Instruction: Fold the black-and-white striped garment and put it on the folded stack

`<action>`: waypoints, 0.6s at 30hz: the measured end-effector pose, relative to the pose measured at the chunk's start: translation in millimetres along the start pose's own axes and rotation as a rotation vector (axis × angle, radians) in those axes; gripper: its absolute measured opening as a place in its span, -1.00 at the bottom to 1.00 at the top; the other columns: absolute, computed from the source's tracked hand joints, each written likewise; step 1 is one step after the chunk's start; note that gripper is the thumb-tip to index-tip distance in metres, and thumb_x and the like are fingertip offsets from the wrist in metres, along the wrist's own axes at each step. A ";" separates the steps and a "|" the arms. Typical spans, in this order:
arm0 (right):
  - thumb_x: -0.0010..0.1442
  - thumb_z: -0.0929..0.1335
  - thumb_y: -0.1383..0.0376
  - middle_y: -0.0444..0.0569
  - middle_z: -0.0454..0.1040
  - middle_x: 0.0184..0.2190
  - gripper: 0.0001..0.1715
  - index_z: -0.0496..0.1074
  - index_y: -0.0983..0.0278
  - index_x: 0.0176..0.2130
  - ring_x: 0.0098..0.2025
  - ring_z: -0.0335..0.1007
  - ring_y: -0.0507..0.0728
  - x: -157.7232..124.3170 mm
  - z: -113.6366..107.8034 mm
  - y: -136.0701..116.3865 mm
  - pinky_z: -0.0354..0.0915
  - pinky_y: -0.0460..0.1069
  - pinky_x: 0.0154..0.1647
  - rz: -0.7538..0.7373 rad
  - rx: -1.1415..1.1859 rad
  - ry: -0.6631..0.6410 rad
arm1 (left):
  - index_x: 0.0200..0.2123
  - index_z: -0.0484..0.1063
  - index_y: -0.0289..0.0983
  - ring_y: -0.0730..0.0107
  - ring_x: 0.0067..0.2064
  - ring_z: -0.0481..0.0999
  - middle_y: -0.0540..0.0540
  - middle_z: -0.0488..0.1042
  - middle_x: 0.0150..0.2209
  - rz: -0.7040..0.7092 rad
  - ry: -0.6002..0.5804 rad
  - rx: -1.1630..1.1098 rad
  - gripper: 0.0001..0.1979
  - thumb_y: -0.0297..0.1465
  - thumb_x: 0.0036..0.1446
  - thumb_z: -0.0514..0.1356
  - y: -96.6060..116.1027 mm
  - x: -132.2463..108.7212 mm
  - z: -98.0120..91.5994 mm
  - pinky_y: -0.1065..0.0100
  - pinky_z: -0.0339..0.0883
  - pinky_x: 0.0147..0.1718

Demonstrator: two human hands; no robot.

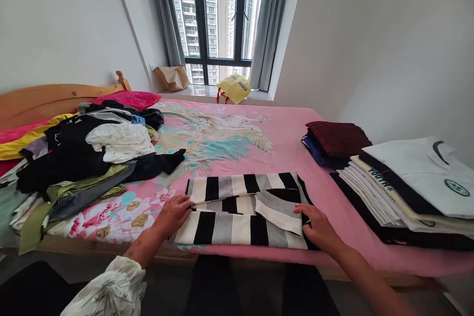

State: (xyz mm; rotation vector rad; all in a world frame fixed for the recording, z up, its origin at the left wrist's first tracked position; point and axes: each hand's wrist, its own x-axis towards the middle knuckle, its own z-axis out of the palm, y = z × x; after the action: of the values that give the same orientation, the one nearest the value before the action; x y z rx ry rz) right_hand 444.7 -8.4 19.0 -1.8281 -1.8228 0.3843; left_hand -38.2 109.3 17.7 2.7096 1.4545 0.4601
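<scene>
A black-and-white striped garment is seen partly folded in the lower centre of the frame. It lies flat on the pink floral bed sheet near the bed's front edge, and one sleeve is laid across its middle. The left hand is placed on the garment's left edge, palm down and fingers stretched out, so the cloth is pressed rather than gripped. The right hand is set on the right edge with the fingers bent onto the fabric (whether a fold is pinched there cannot be told). A loose heap of unfolded clothes is spread over the left of the frame, well apart from the garment. A stack of folded T-shirts is seen at the right, with a white one on top. Just behind that stack, a folded red checked garment is laid on something dark blue. In the upper left, a pink pillow is seen by the wooden headboard. A yellow bag and a brown paper bag are set on the sill below the window.
</scene>
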 end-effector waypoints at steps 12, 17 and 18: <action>0.09 0.24 0.00 -0.08 0.48 -0.27 -0.64 0.36 0.19 -0.29 -0.19 0.38 0.16 -4.8 1.5 -9.1 0.23 0.02 -0.21 0.234 -0.109 0.007 | -0.06 0.44 -0.18 0.11 0.02 0.38 -0.16 0.45 -0.03 -0.065 0.035 0.136 -0.65 -0.34 0.04 0.14 5.4 7.4 9.9 0.12 0.20 0.02; 0.10 0.19 -0.09 -0.12 0.44 -0.54 -0.52 0.32 0.20 -0.53 -0.47 0.33 0.08 14.8 11.6 -2.5 0.10 -0.05 -0.49 0.455 -0.057 -0.153 | -0.15 0.45 -0.16 0.13 -0.03 0.41 -0.13 0.48 -0.11 -0.109 -0.065 0.136 -0.73 -0.32 0.06 0.10 10.9 19.8 4.5 0.10 0.16 -0.02; 0.08 0.22 -0.06 -0.13 0.42 -0.58 -0.55 0.29 0.21 -0.57 -0.51 0.31 0.06 19.1 14.6 1.3 0.08 -0.07 -0.52 0.461 -0.010 -0.164 | -0.18 0.45 -0.16 0.14 -0.05 0.42 -0.13 0.49 -0.13 -0.108 -0.087 0.132 -0.75 -0.31 0.07 0.09 11.5 21.3 3.4 0.10 0.15 -0.02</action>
State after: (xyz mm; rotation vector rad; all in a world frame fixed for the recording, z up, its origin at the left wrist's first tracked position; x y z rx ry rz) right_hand 438.8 12.8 9.4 -2.2778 -1.4871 0.7105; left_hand -17.0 120.7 21.5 2.6914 1.6524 0.2464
